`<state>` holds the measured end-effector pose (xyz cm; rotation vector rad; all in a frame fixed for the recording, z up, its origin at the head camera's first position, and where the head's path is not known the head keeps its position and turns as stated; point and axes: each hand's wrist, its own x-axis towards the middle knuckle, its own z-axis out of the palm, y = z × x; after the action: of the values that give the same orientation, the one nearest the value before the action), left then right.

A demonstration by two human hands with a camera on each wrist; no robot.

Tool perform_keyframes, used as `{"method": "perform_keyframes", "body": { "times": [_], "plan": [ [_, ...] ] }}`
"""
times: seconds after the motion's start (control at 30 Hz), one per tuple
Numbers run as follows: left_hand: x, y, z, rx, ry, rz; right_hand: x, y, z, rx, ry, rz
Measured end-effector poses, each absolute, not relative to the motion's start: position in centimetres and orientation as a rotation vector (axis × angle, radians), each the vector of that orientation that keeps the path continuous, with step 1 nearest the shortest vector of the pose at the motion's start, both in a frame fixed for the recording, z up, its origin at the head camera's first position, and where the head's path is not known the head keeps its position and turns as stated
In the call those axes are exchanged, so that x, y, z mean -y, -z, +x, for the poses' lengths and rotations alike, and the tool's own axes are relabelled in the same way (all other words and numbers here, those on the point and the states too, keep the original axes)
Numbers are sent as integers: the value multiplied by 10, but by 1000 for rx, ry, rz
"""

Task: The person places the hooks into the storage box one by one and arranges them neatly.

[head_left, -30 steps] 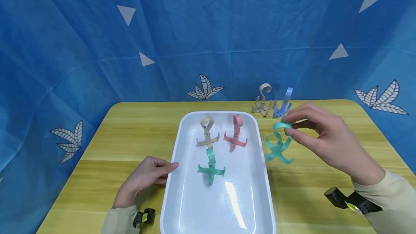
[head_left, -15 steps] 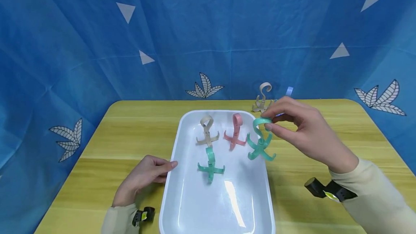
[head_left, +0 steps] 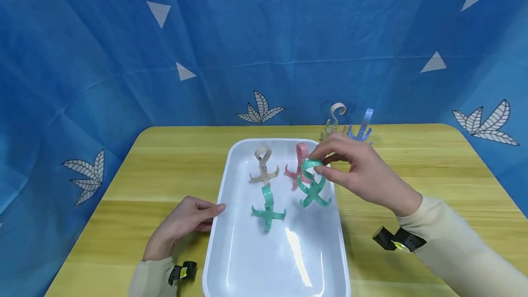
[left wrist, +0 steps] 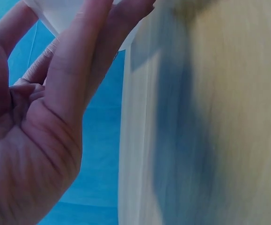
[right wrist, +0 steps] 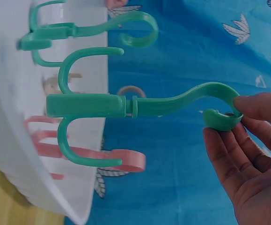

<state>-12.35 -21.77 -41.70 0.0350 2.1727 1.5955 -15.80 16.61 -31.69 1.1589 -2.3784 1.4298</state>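
Note:
My right hand [head_left: 359, 168] pinches the curled top of a green multi-prong hanging hook [head_left: 314, 191] between thumb and fingers. It hangs upright over the right side of a white tray [head_left: 247, 265], partly in front of a pink hook [head_left: 301, 152]. In the right wrist view, the held green hook's prongs and stem show fully. Within the tray stand another green hook [head_left: 268, 213] and a beige hook [head_left: 264, 168]. My left hand [head_left: 185, 223] grips the tray's left rim, thumb on top and fingers beneath. The tray's near edge is out of view.
Behind the tray's right corner, a second beige hook [head_left: 335, 118] and a blue hook [head_left: 363, 125] stand at the back of the wooden table [head_left: 165, 159]. My right hand partly covers that beige hook. A blue patterned cloth [head_left: 231, 40] hangs behind the table.
My right hand has carried the green hook leftward, from beside the tray to above its right side. The blue hook behind shows again. My left hand has stayed at the rim.

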Motion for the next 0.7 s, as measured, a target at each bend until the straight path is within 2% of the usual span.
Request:
{"method": "perform_keyframes", "body": {
  "times": [0.7],
  "plan": [
    [217,417,-125,-2133,-1605,30,-162,356,-164,2595,-1407,1078]
  ]
}}
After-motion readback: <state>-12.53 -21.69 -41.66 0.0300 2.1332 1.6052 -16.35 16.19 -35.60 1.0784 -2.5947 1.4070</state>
